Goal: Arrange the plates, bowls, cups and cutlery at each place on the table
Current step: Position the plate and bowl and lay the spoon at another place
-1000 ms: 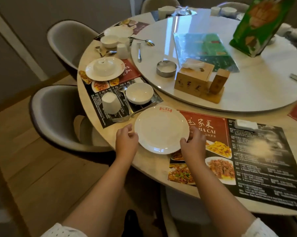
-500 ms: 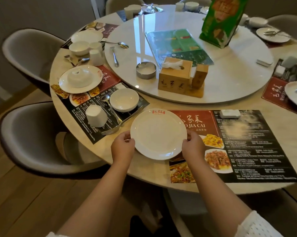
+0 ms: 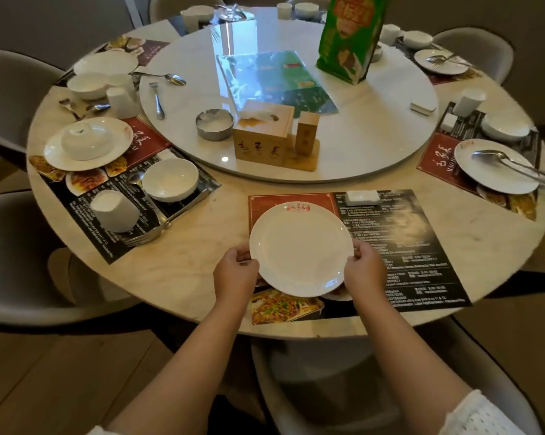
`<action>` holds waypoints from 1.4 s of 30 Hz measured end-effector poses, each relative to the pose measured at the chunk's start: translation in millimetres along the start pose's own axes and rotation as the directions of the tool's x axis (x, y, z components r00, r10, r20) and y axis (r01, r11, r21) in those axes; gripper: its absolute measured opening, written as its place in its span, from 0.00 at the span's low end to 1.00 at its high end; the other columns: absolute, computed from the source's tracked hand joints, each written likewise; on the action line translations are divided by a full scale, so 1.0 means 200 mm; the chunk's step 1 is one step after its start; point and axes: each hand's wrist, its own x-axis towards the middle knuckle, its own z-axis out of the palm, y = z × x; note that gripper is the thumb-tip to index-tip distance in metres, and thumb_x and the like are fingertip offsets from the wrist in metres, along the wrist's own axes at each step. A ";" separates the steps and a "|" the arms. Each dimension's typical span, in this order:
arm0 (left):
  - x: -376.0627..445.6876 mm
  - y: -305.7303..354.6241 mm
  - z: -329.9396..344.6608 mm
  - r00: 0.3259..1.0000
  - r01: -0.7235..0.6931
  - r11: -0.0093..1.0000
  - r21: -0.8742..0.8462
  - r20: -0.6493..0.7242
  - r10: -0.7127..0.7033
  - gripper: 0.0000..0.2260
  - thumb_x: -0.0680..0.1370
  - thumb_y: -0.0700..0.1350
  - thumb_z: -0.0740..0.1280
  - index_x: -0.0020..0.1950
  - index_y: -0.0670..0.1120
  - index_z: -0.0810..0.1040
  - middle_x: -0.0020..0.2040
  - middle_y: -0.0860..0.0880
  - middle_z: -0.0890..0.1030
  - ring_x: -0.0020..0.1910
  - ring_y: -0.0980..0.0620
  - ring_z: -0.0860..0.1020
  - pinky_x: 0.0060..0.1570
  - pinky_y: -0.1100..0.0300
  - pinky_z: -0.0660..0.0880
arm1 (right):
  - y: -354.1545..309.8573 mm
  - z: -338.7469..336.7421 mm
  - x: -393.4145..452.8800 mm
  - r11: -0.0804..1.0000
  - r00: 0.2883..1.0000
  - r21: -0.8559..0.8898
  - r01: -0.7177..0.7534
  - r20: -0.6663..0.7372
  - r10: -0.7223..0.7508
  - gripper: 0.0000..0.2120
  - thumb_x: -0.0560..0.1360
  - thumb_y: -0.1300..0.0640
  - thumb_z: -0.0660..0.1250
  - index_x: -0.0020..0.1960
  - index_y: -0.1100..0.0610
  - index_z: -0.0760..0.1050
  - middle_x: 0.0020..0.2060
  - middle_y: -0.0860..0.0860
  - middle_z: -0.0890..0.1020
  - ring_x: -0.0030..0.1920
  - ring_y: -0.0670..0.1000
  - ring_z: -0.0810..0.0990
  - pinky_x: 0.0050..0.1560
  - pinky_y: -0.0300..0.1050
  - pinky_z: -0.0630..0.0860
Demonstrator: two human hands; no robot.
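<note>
A white plate (image 3: 301,249) with a red logo on its far rim lies over the left half of the printed placemat (image 3: 400,246) right in front of me. My left hand (image 3: 235,273) grips its left rim and my right hand (image 3: 363,271) grips its right rim. To the left lies another placemat with a bowl (image 3: 170,178), an upturned cup (image 3: 114,211), a spoon and a fork (image 3: 153,232). Behind it sits a plate with an upturned bowl (image 3: 87,142). At the right, a plate (image 3: 497,166) carries cutlery.
A white turntable (image 3: 374,127) fills the table's middle, carrying a wooden tissue box (image 3: 263,133), a metal ashtray (image 3: 214,124), a green menu, a green carton (image 3: 348,39) and loose cutlery. A white napkin packet (image 3: 360,197) lies on my placemat. Grey chairs (image 3: 17,255) ring the table.
Both hands have carried the plate to the right, from the bare table edge onto the placemat's left half. My view has swung right, and the right-hand place setting has come into sight.
</note>
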 end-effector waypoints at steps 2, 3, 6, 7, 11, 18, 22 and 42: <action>-0.02 -0.01 0.04 1.000 0.008 1.000 -0.002 0.002 -0.008 0.13 0.73 0.40 0.68 0.56 0.52 0.78 0.46 0.58 0.79 0.46 0.55 0.79 0.45 0.53 0.81 | 0.03 -0.02 0.02 1.000 1.000 0.004 -0.004 0.011 0.004 0.16 0.77 0.67 0.59 0.61 0.55 0.76 0.54 0.52 0.80 0.48 0.51 0.75 0.44 0.45 0.72; -0.02 -0.01 0.05 1.000 0.010 1.000 -0.005 0.000 -0.010 0.13 0.73 0.39 0.68 0.56 0.51 0.78 0.46 0.58 0.79 0.46 0.56 0.79 0.44 0.55 0.81 | 0.04 -0.03 0.03 1.000 1.000 0.009 -0.007 0.017 0.007 0.16 0.77 0.67 0.59 0.60 0.54 0.76 0.54 0.52 0.80 0.48 0.51 0.75 0.44 0.45 0.72; -0.04 -0.01 0.08 1.000 0.019 1.000 -0.012 0.000 -0.019 0.14 0.73 0.38 0.68 0.57 0.50 0.78 0.47 0.56 0.79 0.46 0.55 0.80 0.43 0.55 0.81 | 0.06 -0.05 0.05 0.999 0.999 0.036 -0.004 0.037 0.003 0.17 0.76 0.67 0.58 0.60 0.54 0.76 0.54 0.52 0.80 0.50 0.52 0.77 0.48 0.48 0.75; -0.04 -0.01 0.09 1.000 0.023 1.000 -0.016 0.000 -0.023 0.13 0.73 0.38 0.68 0.57 0.50 0.78 0.47 0.56 0.79 0.47 0.54 0.80 0.45 0.53 0.82 | 0.06 -0.06 0.06 0.999 0.999 0.043 -0.001 0.043 0.000 0.17 0.76 0.68 0.58 0.60 0.54 0.76 0.54 0.52 0.80 0.51 0.52 0.77 0.50 0.50 0.77; -0.06 -0.03 0.10 1.000 0.011 1.000 -0.010 -0.012 -0.011 0.14 0.73 0.38 0.68 0.57 0.49 0.78 0.48 0.54 0.80 0.49 0.52 0.80 0.48 0.49 0.81 | 0.08 -0.07 0.06 0.999 0.998 0.040 0.032 0.055 -0.034 0.16 0.77 0.67 0.59 0.61 0.56 0.76 0.56 0.53 0.80 0.55 0.55 0.77 0.56 0.55 0.77; -0.08 -0.03 0.07 0.996 -0.092 0.994 0.054 0.002 0.092 0.14 0.78 0.45 0.65 0.63 0.48 0.76 0.54 0.50 0.80 0.51 0.51 0.80 0.49 0.51 0.81 | 0.05 -0.05 -0.01 0.993 0.993 -0.051 0.107 -0.035 -0.109 0.21 0.77 0.62 0.63 0.70 0.55 0.69 0.56 0.51 0.66 0.57 0.52 0.70 0.57 0.45 0.73; -0.06 -0.01 -0.02 0.987 -0.147 0.983 0.112 -0.055 0.154 0.12 0.79 0.45 0.63 0.62 0.51 0.77 0.55 0.52 0.79 0.52 0.52 0.79 0.46 0.57 0.80 | -0.07 0.04 -0.12 0.963 0.963 0.030 0.267 0.026 -0.268 0.14 0.77 0.61 0.65 0.61 0.52 0.76 0.52 0.48 0.68 0.53 0.49 0.72 0.51 0.41 0.71; 0.64 0.07 -0.91 0.815 -0.196 0.891 0.409 -0.436 0.380 0.27 0.72 0.42 0.72 0.69 0.53 0.69 0.73 0.50 0.61 0.73 0.49 0.60 0.65 0.61 0.58 | -0.81 0.97 -0.39 0.865 0.765 0.357 0.353 0.422 -0.487 0.10 0.76 0.61 0.65 0.50 0.48 0.81 0.46 0.42 0.81 0.47 0.34 0.76 0.43 0.24 0.70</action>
